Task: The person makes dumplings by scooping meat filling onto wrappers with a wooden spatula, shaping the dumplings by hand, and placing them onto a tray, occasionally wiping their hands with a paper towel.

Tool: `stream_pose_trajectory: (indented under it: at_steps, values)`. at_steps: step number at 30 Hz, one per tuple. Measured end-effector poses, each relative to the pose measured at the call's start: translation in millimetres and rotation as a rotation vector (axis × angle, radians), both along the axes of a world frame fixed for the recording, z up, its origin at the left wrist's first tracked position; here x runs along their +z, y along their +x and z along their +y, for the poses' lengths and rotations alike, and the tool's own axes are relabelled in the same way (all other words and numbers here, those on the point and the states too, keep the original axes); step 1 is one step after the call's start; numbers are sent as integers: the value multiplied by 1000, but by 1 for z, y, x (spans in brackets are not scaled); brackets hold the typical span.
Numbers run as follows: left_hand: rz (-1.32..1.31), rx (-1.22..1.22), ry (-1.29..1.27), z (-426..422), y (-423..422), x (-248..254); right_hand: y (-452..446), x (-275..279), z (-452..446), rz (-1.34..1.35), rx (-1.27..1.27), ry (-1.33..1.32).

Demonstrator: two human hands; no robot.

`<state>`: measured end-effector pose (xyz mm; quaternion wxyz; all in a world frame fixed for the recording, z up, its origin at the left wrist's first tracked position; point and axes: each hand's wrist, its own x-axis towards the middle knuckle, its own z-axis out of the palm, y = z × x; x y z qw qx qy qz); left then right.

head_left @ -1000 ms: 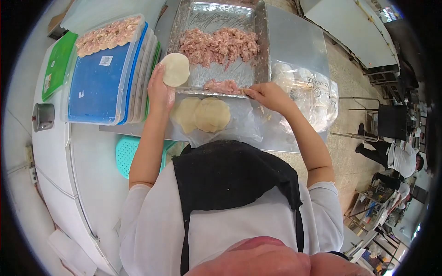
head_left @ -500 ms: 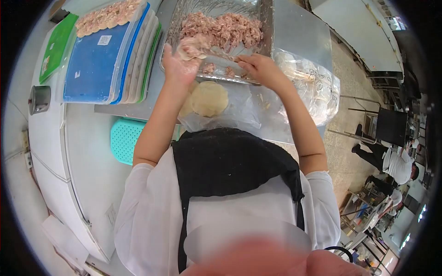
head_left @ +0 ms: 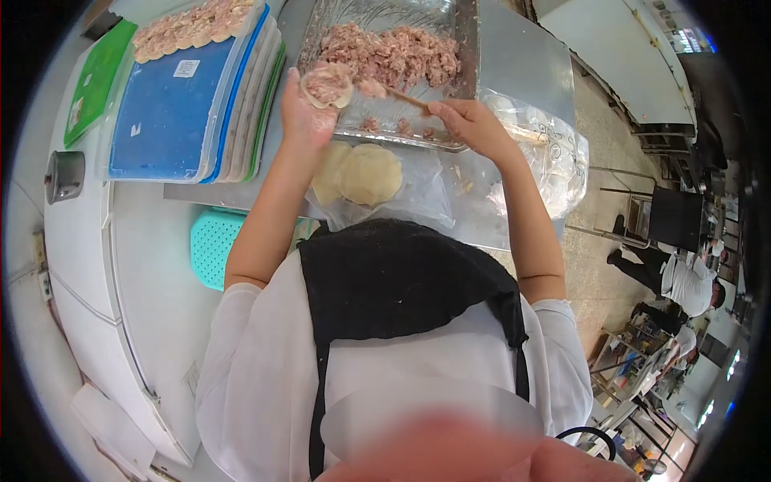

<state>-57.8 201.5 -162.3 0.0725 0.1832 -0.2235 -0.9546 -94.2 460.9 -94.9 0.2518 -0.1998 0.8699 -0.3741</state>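
1. My left hand [head_left: 308,120], at eleven o'clock, is open and cupped beneath a dough round [head_left: 331,104], seemingly so its meat [head_left: 328,79] lies supported.
2. My right hand [head_left: 472,128], near one, pinches a thin stick [head_left: 409,100] at one end; that probably keeps my fingers clear of the meat lump [head_left: 372,88] at its tip, just beside the round.
3. The tray [head_left: 401,140] sits at twelve, its minced meat [head_left: 393,55] likely within easy reach.
4. Spare rounds [head_left: 372,175] overlap on plastic [head_left: 426,189] near me, toward eleven, handy for my left, I judge.
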Motion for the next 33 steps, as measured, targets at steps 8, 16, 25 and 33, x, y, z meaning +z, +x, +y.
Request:
stream_pose_trajectory:
  at_steps: [8,16,25,33]
  values:
    - [47,-38,149,28,-7,21,-10,-43,-11,711,56,55]
    - [28,-7,121,29,0,17,17,-14,-4,720,66,57]
    - [21,5,159,43,1,37,22,14,5,888,163,197]
    - [43,1,152,48,4,13,-33,-55,21,843,187,558]
